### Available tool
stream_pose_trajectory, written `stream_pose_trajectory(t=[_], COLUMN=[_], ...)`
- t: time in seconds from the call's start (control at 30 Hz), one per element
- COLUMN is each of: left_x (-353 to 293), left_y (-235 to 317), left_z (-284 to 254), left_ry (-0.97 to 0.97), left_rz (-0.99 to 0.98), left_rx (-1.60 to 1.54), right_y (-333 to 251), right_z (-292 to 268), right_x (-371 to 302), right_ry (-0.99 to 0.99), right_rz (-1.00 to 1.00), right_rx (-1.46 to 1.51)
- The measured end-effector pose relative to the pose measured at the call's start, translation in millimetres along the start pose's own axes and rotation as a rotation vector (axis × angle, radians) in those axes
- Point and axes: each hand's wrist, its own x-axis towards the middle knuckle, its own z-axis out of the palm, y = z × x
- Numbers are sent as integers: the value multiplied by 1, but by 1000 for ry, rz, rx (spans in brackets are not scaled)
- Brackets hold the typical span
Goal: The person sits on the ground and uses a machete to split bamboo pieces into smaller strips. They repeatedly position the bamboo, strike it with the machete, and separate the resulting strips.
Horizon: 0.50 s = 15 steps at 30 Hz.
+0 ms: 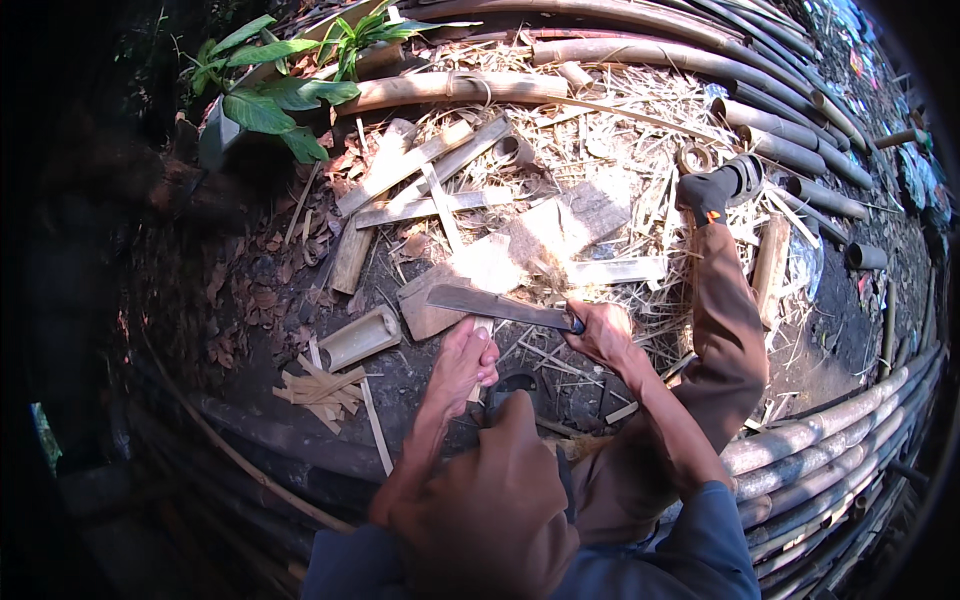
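My right hand is closed around the handle of a machete. Its broad dark blade points left, passing just beyond my left hand. My left hand is closed on a short pale bamboo strip, whose end shows close to the blade; whether the two touch I cannot tell. Beyond the blade lies a wide wooden board, partly in bright sun. To the left of my left hand rest a cut bamboo section and a small pile of thin bamboo strips.
Split bamboo pieces lie crossed beyond the board among shavings. Bamboo poles are stacked at the right, with more along the far side. My shoe rests on the shavings. A leafy plant grows at the far left.
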Motion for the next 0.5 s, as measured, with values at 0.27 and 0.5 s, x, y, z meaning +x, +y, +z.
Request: stream_pose_trajectory(t=[0.27,0.5], left_x=[-45,-26], left_y=[-14,-86], left_z=[-13,-147], left_ry=[-3,832], left_rz=[-157,209], left_rx=[20,287], right_y=[80,8], right_z=[-37,-41], right_x=[15,-27], right_ry=[253,266], right_rz=[561,284], right_rx=[7,144])
